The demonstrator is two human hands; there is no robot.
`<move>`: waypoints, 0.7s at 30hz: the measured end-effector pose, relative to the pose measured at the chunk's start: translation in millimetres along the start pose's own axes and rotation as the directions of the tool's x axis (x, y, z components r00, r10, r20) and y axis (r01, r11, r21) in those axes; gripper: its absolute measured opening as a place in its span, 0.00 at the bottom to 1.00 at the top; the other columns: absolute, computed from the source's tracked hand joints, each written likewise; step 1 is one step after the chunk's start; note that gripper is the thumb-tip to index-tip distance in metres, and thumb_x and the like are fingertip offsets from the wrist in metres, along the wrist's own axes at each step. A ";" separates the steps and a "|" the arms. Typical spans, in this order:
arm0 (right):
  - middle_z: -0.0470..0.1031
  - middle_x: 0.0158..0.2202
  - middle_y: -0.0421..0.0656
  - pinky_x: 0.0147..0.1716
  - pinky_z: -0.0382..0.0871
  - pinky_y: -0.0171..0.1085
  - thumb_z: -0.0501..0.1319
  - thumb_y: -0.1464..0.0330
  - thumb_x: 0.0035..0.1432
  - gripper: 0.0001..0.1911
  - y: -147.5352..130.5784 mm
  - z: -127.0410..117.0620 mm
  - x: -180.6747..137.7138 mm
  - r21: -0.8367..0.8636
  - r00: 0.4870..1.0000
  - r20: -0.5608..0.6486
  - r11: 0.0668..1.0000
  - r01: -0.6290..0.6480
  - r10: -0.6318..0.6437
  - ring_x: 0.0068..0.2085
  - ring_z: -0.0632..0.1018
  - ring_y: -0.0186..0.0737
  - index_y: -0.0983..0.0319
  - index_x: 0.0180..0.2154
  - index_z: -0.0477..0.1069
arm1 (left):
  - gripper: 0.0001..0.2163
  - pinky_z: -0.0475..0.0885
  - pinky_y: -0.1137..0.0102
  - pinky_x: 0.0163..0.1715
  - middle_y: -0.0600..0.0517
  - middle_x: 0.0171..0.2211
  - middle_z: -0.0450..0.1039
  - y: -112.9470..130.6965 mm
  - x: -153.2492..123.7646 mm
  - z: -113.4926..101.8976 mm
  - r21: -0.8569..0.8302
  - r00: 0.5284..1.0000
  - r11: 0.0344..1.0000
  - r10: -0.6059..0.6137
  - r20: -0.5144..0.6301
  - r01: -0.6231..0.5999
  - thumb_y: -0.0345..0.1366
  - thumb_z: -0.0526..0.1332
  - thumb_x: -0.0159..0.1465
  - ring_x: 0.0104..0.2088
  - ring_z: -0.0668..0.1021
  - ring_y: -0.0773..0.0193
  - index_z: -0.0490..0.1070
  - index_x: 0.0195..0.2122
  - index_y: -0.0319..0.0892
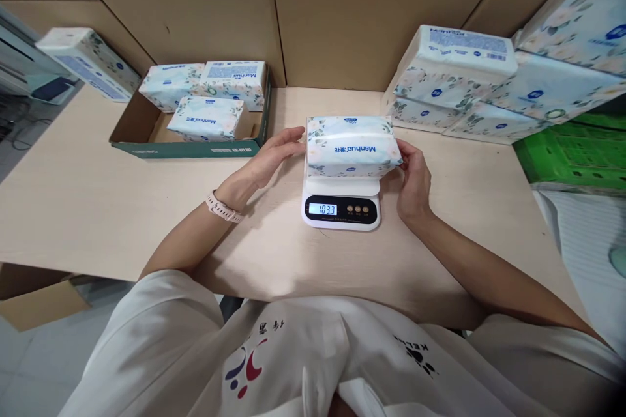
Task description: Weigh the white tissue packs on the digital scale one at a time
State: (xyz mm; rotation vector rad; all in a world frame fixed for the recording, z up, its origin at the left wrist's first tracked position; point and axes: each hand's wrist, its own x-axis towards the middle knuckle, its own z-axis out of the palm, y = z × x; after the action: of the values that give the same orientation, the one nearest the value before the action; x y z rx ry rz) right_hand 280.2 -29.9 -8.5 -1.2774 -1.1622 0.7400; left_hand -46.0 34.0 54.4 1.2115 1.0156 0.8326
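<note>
Manhua tissue pack point(349, 148) lies lengthwise on the platform of a white scale point(337, 187), which stands about midway along the tabletop point(147, 208), set back from its near edge. At the front of the scale, a lit display point(323, 209) shows the digits 1033, and three round buttons point(358, 209) sit beside it. The left hand point(276, 153), with a pale wristband point(223, 207) below it, is open, its fingers stretched toward the pack's left end and nothing held in its palm. The right hand point(413, 176) has its fingers bent at the pack's right end; the fingertips are partly hidden there, so I cannot tell whether they grip it or only rest against it.

Toward the far left corner of the tabletop, a green box point(186, 151) holds three packs, one point(208, 118) in front of two others. Another pack point(92, 60) sits tilted just left of that box. Stacked packs point(454, 88) fill the far right corner, with a green crate point(577, 150) beyond the right edge. Large cardboard boxes point(332, 19) line the far edge.
</note>
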 end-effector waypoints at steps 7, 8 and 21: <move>0.87 0.66 0.46 0.80 0.72 0.65 0.54 0.28 0.75 0.41 -10.7 2.7 -5.6 -0.017 1.000 0.012 1.000 -0.003 0.004 0.70 0.83 0.57 0.49 0.62 0.84 | 0.27 0.67 0.42 0.82 0.42 0.63 0.83 9.8 -0.4 -6.3 0.104 0.996 0.994 0.039 -0.076 -0.031 0.43 0.84 0.58 0.71 0.80 0.41 0.83 0.57 0.45; 0.87 0.66 0.46 0.81 0.70 0.66 0.53 0.27 0.74 0.42 -10.8 2.6 -6.8 -0.027 1.000 0.020 1.000 -0.001 0.002 0.71 0.82 0.58 0.49 0.62 0.84 | 0.26 0.72 0.44 0.78 0.43 0.59 0.83 11.0 -0.3 -6.5 0.128 0.993 0.991 0.051 -0.104 -0.038 0.42 0.85 0.57 0.65 0.82 0.44 0.81 0.55 0.45; 0.71 0.80 0.54 0.82 0.69 0.71 0.64 0.30 0.67 0.51 -24.4 -0.3 -22.6 0.003 0.988 -0.024 0.988 0.154 -0.153 0.79 0.76 0.68 0.48 0.79 0.67 | 0.22 0.77 0.45 0.69 0.42 0.67 0.80 31.8 -15.4 52.0 0.127 0.987 0.986 0.088 0.132 -0.105 0.43 0.78 0.65 0.61 0.83 0.44 0.79 0.58 0.44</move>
State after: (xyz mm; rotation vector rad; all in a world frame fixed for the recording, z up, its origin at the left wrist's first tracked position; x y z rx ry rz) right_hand 269.5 -55.6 9.7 -1.1753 -1.2243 0.6120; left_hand -2.1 7.8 91.0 1.4190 0.9274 0.7621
